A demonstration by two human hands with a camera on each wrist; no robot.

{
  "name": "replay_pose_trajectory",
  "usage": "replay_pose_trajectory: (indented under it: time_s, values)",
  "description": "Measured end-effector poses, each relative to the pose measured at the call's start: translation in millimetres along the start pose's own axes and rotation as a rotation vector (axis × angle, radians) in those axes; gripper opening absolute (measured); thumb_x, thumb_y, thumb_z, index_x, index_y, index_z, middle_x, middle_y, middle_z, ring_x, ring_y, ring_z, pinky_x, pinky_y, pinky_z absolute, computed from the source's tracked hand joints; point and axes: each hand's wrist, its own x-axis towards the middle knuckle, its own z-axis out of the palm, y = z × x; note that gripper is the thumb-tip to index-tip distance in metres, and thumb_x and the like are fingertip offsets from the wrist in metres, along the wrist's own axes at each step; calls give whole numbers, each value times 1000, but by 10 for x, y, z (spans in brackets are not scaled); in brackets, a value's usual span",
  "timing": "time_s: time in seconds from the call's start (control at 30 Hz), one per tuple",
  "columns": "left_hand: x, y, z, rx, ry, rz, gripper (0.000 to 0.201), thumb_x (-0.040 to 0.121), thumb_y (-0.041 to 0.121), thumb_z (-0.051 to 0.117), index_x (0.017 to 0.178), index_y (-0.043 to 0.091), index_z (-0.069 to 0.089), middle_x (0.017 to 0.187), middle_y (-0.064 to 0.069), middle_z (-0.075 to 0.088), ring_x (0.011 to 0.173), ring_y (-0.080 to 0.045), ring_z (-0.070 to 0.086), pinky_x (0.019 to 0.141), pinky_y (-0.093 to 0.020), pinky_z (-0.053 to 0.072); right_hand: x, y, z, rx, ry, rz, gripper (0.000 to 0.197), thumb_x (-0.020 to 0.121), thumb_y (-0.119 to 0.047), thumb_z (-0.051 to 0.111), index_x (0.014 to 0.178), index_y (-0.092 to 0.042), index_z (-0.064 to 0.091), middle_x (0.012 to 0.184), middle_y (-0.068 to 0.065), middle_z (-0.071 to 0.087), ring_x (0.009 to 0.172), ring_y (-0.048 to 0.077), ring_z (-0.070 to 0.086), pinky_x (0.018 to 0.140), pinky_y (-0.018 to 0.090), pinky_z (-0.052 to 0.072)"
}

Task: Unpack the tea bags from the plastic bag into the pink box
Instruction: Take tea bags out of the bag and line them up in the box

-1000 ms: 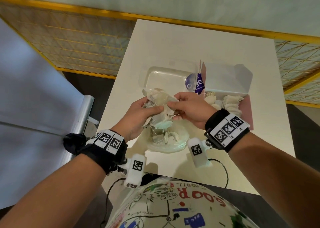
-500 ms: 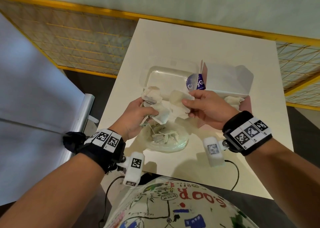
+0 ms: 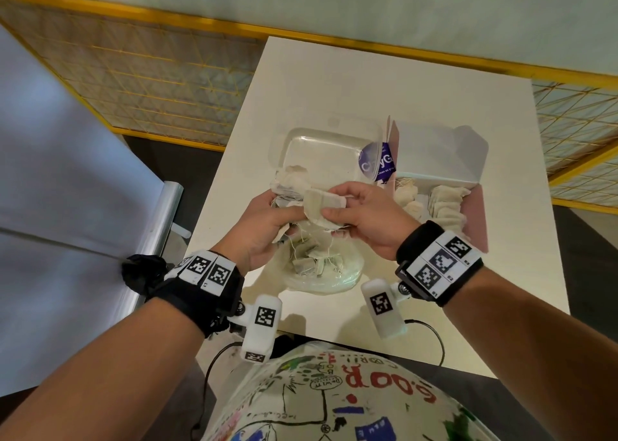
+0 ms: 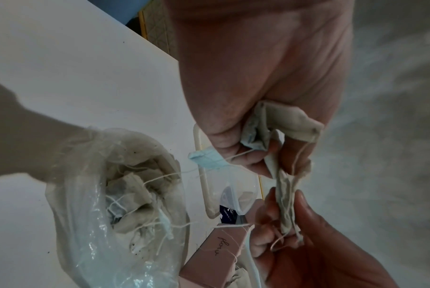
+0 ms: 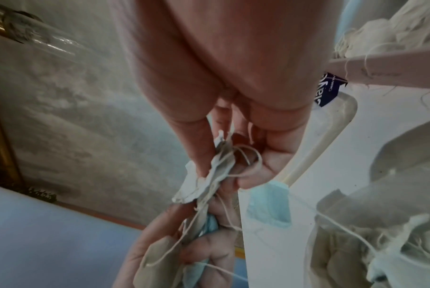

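Observation:
Above the open plastic bag [image 3: 321, 270], my left hand [image 3: 284, 213] grips a bunch of beige tea bags [image 3: 291, 186] whose strings hang into it. My right hand [image 3: 337, 203] pinches one tea bag [image 3: 321, 206] by its edge, right against the left hand's fingers. The left wrist view shows this pinched tea bag [image 4: 286, 204] stretched between both hands, with more tea bags lying tangled in the plastic bag [image 4: 98, 194]. The pink box [image 3: 475, 219] stands open to the right of my hands, with several tea bags [image 3: 438, 203] in it.
A clear plastic container [image 3: 321, 152] with a purple label [image 3: 376, 162] stands behind my hands, against the pink box's raised lid [image 3: 434, 152]. The white table [image 3: 368, 82] ends at a yellow-framed mesh fence [image 3: 150, 82]. Cables hang off its near edge.
My right hand first pulled a tea bag off to the right, then came back left against the left hand. The left hand stayed over the plastic bag.

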Motion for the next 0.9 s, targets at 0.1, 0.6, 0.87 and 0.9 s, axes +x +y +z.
replay_pose_trajectory:
  time_s: [0.1,0.6,0.87,0.9]
  values:
    - [-9,-23,-34,-14,16,-16,38,86,-1,73,122,10,67,96,1,72,77,-9,65,59,-21,46,-4,-25,-93,-12,33,-22,45,82,3,75,122,-10,59,96,16,73,71,18,67,53,25,52]
    - [40,-241,-204,18,18,-55,44,88,5,72,130,-2,61,97,-3,69,75,-7,63,51,-20,39,-221,-328,-2002,-1058,403,-137,24,71,-13,84,92,-15,72,84,1,66,76,17,58,71,27,42]
    - [35,-329,-31,42,5,-90,35,90,2,65,125,-3,62,93,-1,72,67,-5,61,48,-19,35,-23,171,-2096,-1690,-86,150,40,80,1,55,111,-17,72,85,-11,55,125,28,40,112,40,14]
    - [39,-333,-19,44,12,-91,38,88,3,67,125,-3,63,95,-2,71,69,-6,60,50,-20,35,6,210,-2084,-1786,-108,146,34,81,2,51,99,-17,74,76,-14,50,118,25,44,109,47,4]
